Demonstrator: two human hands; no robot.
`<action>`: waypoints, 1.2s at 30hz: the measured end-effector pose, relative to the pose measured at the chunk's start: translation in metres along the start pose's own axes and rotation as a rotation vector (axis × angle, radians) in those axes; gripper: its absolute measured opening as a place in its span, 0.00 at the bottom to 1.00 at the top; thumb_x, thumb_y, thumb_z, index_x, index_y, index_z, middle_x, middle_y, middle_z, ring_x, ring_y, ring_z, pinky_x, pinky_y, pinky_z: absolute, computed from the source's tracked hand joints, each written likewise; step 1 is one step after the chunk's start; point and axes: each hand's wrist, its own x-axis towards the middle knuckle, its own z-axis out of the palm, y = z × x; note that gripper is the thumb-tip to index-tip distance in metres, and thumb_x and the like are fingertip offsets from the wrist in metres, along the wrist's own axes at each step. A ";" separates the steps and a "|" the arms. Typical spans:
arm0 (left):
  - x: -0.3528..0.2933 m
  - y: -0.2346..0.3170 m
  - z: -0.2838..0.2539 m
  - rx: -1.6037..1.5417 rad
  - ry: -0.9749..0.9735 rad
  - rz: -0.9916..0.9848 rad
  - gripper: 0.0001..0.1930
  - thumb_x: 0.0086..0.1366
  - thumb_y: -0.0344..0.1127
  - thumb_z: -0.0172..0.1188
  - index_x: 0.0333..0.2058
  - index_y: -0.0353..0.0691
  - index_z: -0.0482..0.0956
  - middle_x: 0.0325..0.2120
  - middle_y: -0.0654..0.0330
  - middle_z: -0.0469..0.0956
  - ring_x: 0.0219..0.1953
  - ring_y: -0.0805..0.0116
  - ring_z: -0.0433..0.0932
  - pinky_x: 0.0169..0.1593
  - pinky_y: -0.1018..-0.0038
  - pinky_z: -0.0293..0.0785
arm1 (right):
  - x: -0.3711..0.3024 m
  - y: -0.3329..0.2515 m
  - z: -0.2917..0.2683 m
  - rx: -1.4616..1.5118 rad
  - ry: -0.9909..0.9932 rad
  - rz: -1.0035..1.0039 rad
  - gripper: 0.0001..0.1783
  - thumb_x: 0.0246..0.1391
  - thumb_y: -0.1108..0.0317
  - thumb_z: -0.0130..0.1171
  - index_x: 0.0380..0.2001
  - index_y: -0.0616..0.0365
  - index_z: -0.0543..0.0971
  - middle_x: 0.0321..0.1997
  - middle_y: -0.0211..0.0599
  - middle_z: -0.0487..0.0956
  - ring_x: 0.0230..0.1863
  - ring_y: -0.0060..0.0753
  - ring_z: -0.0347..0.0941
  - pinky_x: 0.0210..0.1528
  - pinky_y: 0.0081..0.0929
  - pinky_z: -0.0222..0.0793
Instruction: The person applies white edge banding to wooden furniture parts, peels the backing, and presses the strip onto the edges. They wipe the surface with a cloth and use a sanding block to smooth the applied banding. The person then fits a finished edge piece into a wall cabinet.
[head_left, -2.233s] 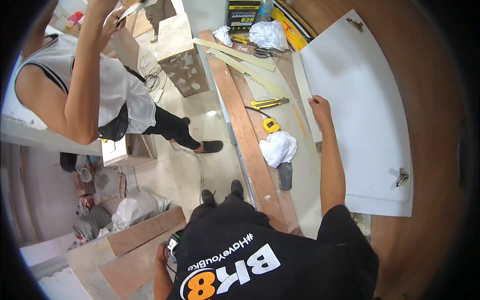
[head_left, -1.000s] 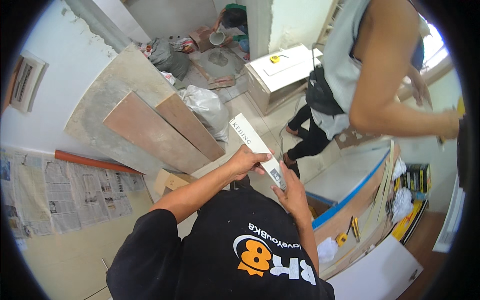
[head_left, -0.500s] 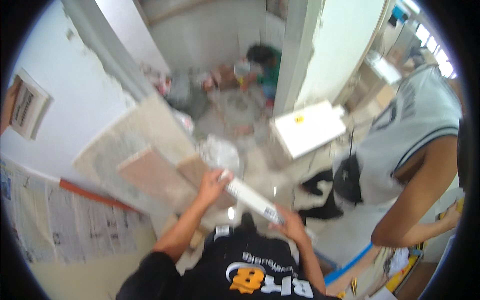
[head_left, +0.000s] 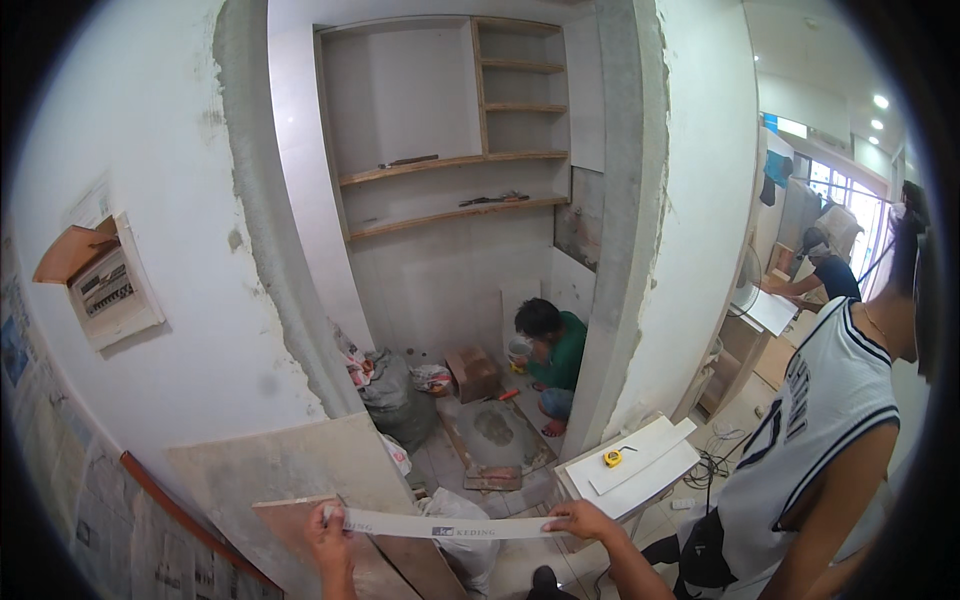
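Holding a long, thin white strip (head_left: 400, 527) stretched crosswise in mid-air at the near side of the scene, seemingly sagging a little between its ends. Pinching its left end between thumb and fingers of the left hand (head_left: 328, 540), and its right end likewise with the right hand (head_left: 585, 521), well apart. Passing, from this view, in front of a brown board (head_left: 283, 514) at left and a pale plastic bag (head_left: 470, 562) nearer the middle; unable to tell any contact with either. Handling the strip at full stretch, judging by the pose, as the step in hand. Calling, most likely, for keeping both ends pinched and lightly taut, to avoid kinking or twisting. Seeing farther right a yellow tape measure (head_left: 613, 457) on a white board (head_left: 650, 452).
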 end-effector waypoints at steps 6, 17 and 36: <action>-0.004 -0.007 -0.009 -0.098 0.066 -0.133 0.13 0.68 0.35 0.68 0.49 0.40 0.81 0.35 0.62 0.80 0.33 0.67 0.82 0.32 0.70 0.78 | 0.101 0.036 -0.065 0.286 0.048 -0.072 0.17 0.62 0.55 0.71 0.46 0.56 0.88 0.37 0.38 0.87 0.38 0.28 0.81 0.45 0.33 0.75; -0.007 -0.010 0.128 0.860 -0.472 -0.502 0.22 0.75 0.43 0.60 0.63 0.41 0.79 0.62 0.50 0.78 0.59 0.50 0.79 0.63 0.56 0.74 | 0.253 0.109 -0.131 1.257 0.477 0.138 0.13 0.64 0.63 0.71 0.48 0.55 0.83 0.37 0.26 0.83 0.33 0.20 0.78 0.26 0.22 0.68; -0.017 -0.077 0.181 0.926 -0.818 0.104 0.23 0.68 0.39 0.67 0.59 0.40 0.77 0.49 0.53 0.78 0.49 0.51 0.80 0.51 0.58 0.76 | 0.232 0.026 -0.083 1.221 0.590 0.000 0.13 0.68 0.61 0.67 0.49 0.56 0.86 0.34 0.25 0.84 0.29 0.17 0.75 0.25 0.20 0.67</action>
